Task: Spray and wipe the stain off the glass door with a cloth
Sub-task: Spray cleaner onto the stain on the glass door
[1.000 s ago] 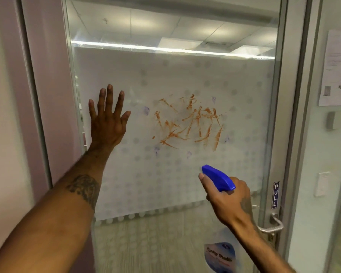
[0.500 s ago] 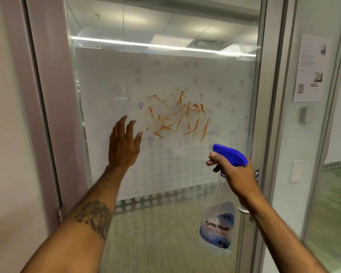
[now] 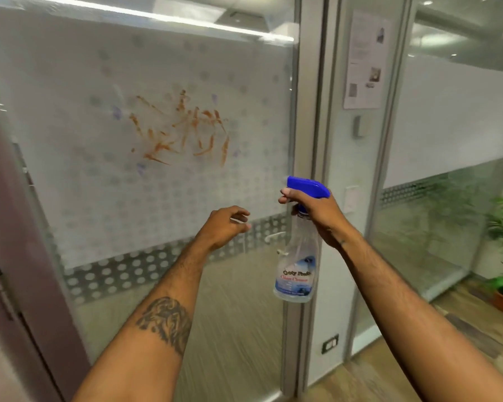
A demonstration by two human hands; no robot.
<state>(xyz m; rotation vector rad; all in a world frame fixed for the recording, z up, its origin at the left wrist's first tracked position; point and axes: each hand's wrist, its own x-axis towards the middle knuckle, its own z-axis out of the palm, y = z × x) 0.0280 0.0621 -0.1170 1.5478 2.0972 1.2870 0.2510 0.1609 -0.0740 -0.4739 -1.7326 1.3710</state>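
Bright ceiling light, glare on glass door (image 3: 157, 198), motion blur

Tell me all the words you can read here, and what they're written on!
Spray bottle label: second line looks like "Clean Cleaner"; the brand line above is too blurred to read surely.
Paper notice on the glass panel beside the door: print too small to read.
Glass door: no words visible, only frosted dots and the orange stain.
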